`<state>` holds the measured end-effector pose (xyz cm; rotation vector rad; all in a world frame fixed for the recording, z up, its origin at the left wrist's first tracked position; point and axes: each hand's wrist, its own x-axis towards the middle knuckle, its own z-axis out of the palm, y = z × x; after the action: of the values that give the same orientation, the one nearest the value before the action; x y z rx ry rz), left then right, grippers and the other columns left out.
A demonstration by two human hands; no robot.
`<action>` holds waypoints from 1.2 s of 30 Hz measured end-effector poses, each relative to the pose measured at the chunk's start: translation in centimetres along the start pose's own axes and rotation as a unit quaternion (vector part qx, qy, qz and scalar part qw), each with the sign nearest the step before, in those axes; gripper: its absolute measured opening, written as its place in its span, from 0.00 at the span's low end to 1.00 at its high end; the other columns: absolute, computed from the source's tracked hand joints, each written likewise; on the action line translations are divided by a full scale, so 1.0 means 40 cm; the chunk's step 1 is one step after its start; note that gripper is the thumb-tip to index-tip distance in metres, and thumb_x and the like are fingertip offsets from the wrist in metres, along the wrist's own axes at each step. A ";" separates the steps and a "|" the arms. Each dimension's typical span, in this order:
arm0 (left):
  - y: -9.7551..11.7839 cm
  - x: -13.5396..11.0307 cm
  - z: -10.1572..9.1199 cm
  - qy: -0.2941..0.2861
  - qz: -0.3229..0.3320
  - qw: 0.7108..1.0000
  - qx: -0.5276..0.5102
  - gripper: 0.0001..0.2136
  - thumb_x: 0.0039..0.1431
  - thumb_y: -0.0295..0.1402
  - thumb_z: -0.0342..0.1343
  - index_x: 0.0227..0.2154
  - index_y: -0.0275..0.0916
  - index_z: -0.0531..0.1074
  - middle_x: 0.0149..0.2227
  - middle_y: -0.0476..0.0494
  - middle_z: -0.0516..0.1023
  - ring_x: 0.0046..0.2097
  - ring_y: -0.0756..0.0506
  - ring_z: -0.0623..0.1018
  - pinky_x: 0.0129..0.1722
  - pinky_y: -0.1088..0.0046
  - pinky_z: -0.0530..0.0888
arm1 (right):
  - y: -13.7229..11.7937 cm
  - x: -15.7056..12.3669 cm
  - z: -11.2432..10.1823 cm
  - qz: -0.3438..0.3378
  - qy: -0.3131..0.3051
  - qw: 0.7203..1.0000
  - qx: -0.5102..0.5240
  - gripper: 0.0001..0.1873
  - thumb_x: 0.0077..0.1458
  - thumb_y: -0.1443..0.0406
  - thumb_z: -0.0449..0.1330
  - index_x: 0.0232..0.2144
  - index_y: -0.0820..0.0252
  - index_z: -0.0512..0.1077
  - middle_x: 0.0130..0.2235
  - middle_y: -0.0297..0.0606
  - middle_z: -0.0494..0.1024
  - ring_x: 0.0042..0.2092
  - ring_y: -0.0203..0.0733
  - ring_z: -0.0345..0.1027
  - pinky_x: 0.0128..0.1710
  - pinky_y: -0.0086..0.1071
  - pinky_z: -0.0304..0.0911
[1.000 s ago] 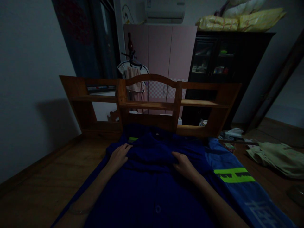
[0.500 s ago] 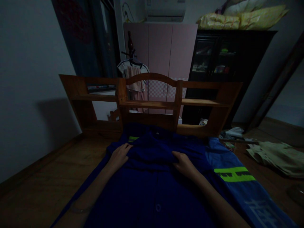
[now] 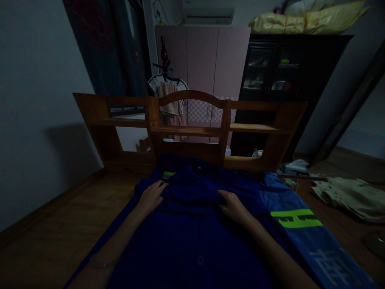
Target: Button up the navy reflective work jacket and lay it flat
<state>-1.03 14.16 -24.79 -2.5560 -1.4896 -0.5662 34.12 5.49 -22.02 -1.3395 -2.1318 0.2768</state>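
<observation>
A dark blue work shirt (image 3: 192, 241) with buttons lies spread on a wooden surface (image 3: 60, 224) in front of me. Its right sleeve carries a bright green reflective stripe (image 3: 296, 218) and pale printed characters. My left hand (image 3: 152, 196) rests on the shirt's upper left, near the collar, with its fingers curled on the cloth. My right hand (image 3: 233, 206) lies on the upper right of the shirt, its fingers bent and pressing a fold of fabric. Both forearms reach forward over the shirt. The room is dim.
A wooden headboard-like shelf frame (image 3: 189, 128) stands just beyond the shirt. Behind it are a pink wardrobe (image 3: 210, 60), a dark glass cabinet (image 3: 279, 80) topped with yellow bundles, and clothes on a rack (image 3: 168, 92). A pale garment (image 3: 351, 194) lies on the right.
The view has tilted down slightly, so the furniture sits a little higher in frame. Both hands stay where they were on the shirt.
</observation>
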 end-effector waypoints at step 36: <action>-0.197 -0.026 -0.060 0.124 -0.269 0.954 0.055 0.20 0.50 0.23 0.46 0.47 0.38 0.68 0.44 0.39 0.70 0.45 0.42 0.71 0.47 0.66 0.68 | 0.007 0.034 -0.049 -0.035 0.057 0.991 -0.115 0.27 0.40 0.80 0.49 0.44 0.61 0.66 0.41 0.39 0.69 0.41 0.40 0.64 0.42 0.30 0.58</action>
<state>-8.89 16.60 -23.57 -1.8949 -2.0473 -0.8021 35.05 6.53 -20.06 -1.3685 -2.1588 -0.0757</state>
